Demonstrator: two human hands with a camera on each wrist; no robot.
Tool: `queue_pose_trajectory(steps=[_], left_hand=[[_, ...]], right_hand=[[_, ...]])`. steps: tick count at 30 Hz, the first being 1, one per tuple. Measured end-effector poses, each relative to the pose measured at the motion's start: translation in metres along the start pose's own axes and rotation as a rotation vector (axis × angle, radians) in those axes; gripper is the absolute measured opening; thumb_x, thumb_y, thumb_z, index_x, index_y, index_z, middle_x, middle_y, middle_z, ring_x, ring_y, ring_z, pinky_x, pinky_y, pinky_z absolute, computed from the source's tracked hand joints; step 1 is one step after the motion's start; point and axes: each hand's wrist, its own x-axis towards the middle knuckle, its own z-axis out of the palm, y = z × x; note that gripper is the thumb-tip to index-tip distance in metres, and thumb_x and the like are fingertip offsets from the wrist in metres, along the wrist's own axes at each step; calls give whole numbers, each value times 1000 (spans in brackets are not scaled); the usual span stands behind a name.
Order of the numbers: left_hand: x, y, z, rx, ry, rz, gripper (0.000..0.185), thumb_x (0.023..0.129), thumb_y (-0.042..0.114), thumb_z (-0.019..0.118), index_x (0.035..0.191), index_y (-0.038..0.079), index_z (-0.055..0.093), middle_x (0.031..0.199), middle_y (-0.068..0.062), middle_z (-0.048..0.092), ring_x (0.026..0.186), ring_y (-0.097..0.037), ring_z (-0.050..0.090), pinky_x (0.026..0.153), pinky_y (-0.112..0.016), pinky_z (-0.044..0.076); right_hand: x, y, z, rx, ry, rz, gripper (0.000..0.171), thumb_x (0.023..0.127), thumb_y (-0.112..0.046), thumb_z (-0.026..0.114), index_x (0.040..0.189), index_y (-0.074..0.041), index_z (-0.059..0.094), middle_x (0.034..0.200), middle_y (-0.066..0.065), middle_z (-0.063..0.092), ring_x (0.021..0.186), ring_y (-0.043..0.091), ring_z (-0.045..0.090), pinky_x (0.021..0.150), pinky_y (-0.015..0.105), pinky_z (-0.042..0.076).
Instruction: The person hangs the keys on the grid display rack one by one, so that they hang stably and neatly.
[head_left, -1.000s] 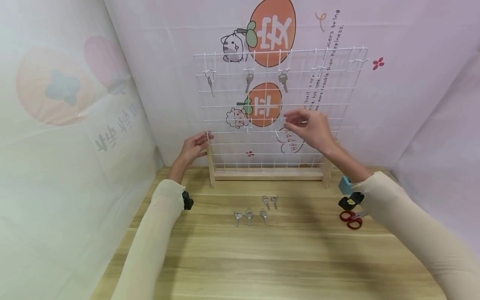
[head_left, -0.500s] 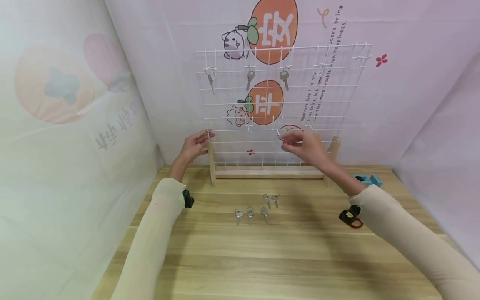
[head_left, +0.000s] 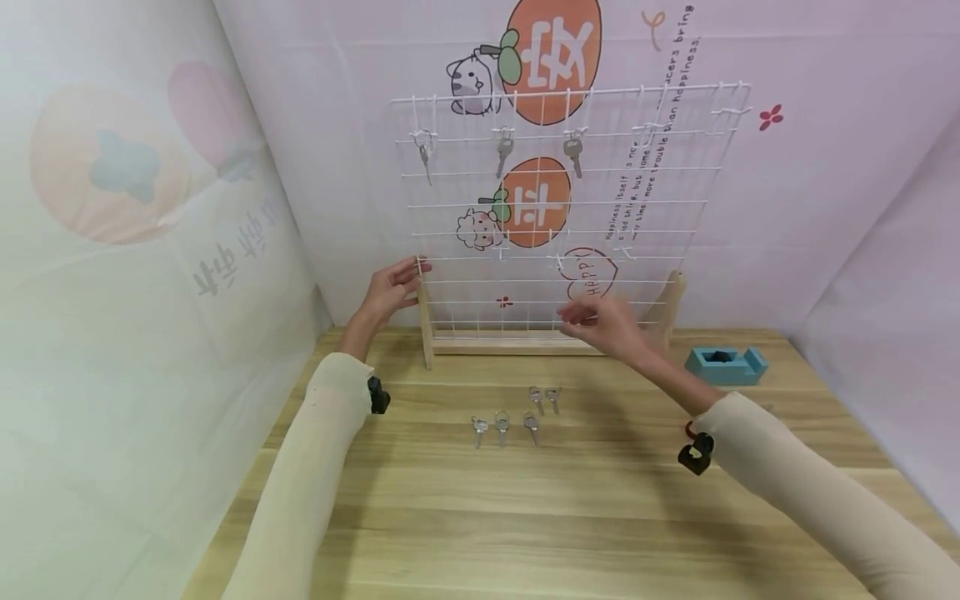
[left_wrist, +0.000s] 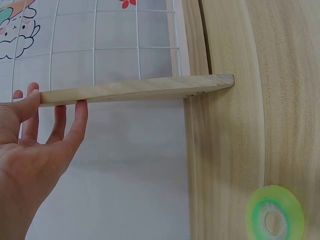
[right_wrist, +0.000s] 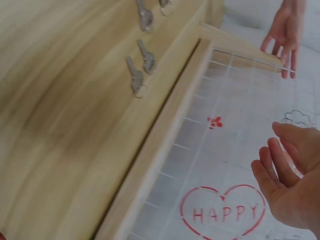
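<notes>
left hand (head_left: 387, 292): fingers straight, resting on the left wooden post of the white wire grid rack (head_left: 562, 208) | right hand (head_left: 603, 323): loosely open, holding nothing, before the rack's lower wires | five loose silver keys (head_left: 513, 412): on the wooden desk (head_left: 570, 517) near the rack's base

- The table (head_left: 570, 500) is pale wood with a smooth, matt grain.
- The rack (head_left: 562, 208) is thin white-coated wire mesh on unpainted wooden posts.
- The keys (head_left: 502, 425) are dull silver metal.
- The tape dispenser (head_left: 723, 365) looks like matt blue plastic.
- The sleeves (head_left: 307, 467) are soft cream cloth.
</notes>
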Motion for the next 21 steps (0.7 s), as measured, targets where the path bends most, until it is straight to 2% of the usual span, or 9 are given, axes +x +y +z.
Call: queue_pose_trajectory(steps=[14,21], left_hand=[[-1,0,-3,-9,2,-11,48,109,5,53,155,18,51,150,-4,59,143,-23,49,111,-54,47],[1,1,-1,-13,-3,-3,48,108,5,53,155,17,51,150,-4,59,144,-25,49,111,-54,48]], right_hand=[[-18,18,41,23,-74,55,20,89,-1,82,108,1,77,103,14,77,93,27,73,85,40,63],[-28,29,62,-8,-110,99,21,88,-1,82,108,0,76,103,14,77,93,29,73,87,42,62]])
